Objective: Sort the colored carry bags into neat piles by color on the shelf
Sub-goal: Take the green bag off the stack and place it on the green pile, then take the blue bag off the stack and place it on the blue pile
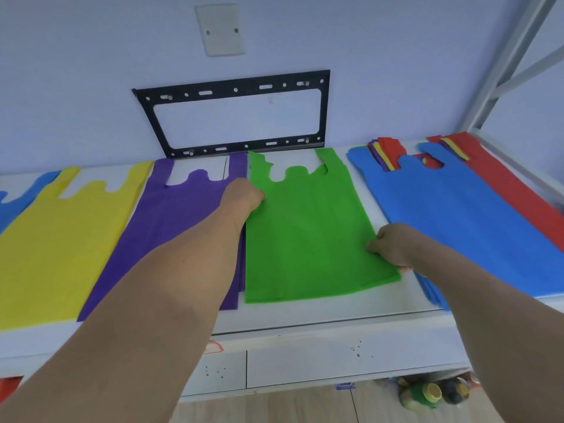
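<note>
A green carry bag (308,236) lies flat in the middle of the white shelf (335,312). My left hand (242,195) pinches its upper left edge, and my right hand (392,244) grips its lower right edge. To the left lie a purple bag (177,221), a yellow bag (58,239) and part of a blue bag (15,206) at the far left. On the right sits a mixed stack with a blue bag (464,227) on top, a red bag (512,190) beside it, and purple, yellow and red handles (386,151) poking out behind.
A black metal wall bracket (235,116) hangs just behind the shelf, under a white cover plate (221,29). A grey rack upright (503,71) stands at the right end. Below the shelf are white drawer fronts (335,364) and bottles (433,392) on the wooden floor.
</note>
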